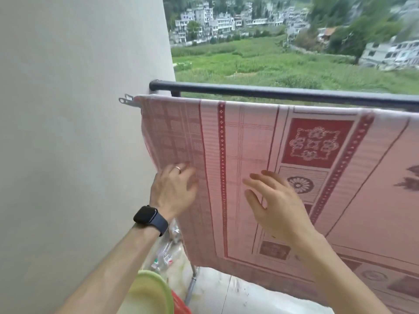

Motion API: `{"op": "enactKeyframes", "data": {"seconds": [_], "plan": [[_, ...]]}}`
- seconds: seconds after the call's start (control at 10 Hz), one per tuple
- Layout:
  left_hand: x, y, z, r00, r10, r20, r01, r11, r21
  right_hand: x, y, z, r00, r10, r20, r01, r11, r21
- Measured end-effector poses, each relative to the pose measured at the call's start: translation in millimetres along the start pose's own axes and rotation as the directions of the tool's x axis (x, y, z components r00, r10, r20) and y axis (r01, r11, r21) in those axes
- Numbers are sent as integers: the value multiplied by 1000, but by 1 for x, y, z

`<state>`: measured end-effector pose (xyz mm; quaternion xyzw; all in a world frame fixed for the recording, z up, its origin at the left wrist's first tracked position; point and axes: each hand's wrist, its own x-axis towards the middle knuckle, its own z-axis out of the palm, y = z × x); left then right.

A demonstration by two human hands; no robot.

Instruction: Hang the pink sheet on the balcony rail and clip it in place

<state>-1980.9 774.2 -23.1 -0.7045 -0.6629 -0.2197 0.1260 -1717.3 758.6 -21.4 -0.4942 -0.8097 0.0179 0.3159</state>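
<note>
The pink sheet [249, 137], woven with dark red borders and flower squares, hangs draped over a bar just below the dark balcony rail [283, 92]. A metal clip [127, 99] sticks out at the sheet's top left corner by the wall. My left hand [174, 189], with a ring and a black watch on the wrist, rests flat against the sheet near its left edge. My right hand [274, 205] hovers in front of the sheet's middle, fingers spread, holding nothing.
A plain grey wall [79, 132] closes off the left side. Below the sheet lie clear plastic bags with small items [165, 254], a green rim [156, 288] and a metal post [191, 284]. Beyond the rail are fields and houses.
</note>
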Motion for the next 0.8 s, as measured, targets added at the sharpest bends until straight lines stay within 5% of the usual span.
{"op": "enactKeyframes", "data": {"seconds": [0.2,0.4,0.5,0.7,0.8], "plan": [[84,45,-53,951,96,-293,-111,993,-35,43,27,-79,920,-12,-391,-43,990,-132],[128,61,-43,984,158,-81,-155,987,47,76,69,-108,945,192,-265,-274,907,-319],[125,60,-29,989,131,-73,-130,991,13,75,80,-103,956,188,-226,-263,890,-372],[124,64,-27,989,110,-94,-108,994,30,75,69,-119,962,230,-150,-269,893,-361],[123,65,-25,988,107,-107,-107,994,5,74,51,-161,961,240,-139,-261,952,-162]]}}
